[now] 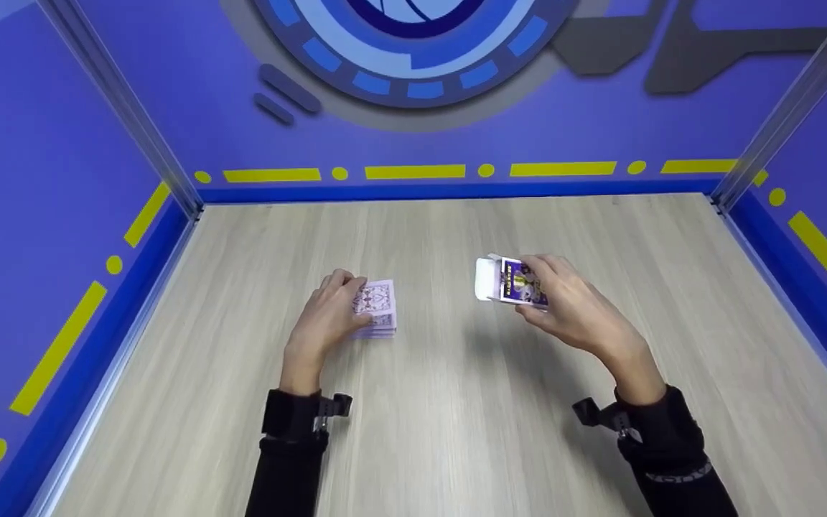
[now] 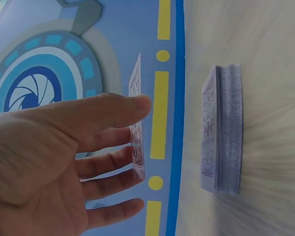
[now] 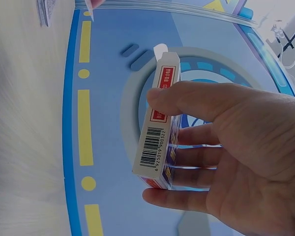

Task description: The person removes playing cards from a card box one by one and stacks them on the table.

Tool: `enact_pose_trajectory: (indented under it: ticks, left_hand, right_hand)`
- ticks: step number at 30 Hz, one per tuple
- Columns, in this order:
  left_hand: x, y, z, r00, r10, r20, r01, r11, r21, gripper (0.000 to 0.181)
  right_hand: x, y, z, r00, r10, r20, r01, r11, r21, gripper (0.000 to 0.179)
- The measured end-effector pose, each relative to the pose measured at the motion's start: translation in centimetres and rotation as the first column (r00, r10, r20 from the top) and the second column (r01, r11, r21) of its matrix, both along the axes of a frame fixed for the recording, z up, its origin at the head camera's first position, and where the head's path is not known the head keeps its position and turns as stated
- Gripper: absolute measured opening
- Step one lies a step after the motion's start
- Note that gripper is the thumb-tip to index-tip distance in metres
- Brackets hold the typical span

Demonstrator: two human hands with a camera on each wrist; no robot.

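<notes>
My left hand (image 1: 324,314) pinches a thin playing card (image 2: 136,81) between thumb and fingers; its patterned back faces up in the head view. Beneath that card, a deck of playing cards (image 2: 223,130) lies on the table, with a gap between the two in the left wrist view. My right hand (image 1: 577,309) grips a card box (image 1: 520,282) by its long edges, raised over the table. The box has a purple printed face and a barcode on its white side. Its end flap (image 1: 487,278) stands open, pointing left toward the deck.
Under both hands spreads a pale wood-grain table (image 1: 442,416). Blue panels with yellow marks close it in at the back (image 1: 413,147), left and right. Metal corner posts (image 1: 133,115) stand where the panels meet. Black camera straps (image 1: 291,414) sit on both wrists.
</notes>
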State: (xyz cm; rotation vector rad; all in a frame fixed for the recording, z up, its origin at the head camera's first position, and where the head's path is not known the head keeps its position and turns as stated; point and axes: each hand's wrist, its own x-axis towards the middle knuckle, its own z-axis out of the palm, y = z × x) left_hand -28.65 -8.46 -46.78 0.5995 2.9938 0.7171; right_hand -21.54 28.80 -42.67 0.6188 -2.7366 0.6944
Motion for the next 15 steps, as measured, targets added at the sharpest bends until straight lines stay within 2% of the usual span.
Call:
enact_pose_trajectory:
  ticks: [8,15]
  left_hand:
    - [-0.4,-0.1,-1.1,1.000,0.014,0.025,-0.013,1.000,-0.019,0.064]
    - [-0.6,0.2,-1.8,0.996,0.016,0.085,-0.014,1.000,-0.028,0.062]
  right_hand:
    - [0.0,-0.1,0.0,1.000,0.004,0.007,-0.004,1.000,0.014,0.066]
    - [0.1,-0.1,-0.1,1.000,-0.002,0.012,0.002,1.000,0.016,0.066]
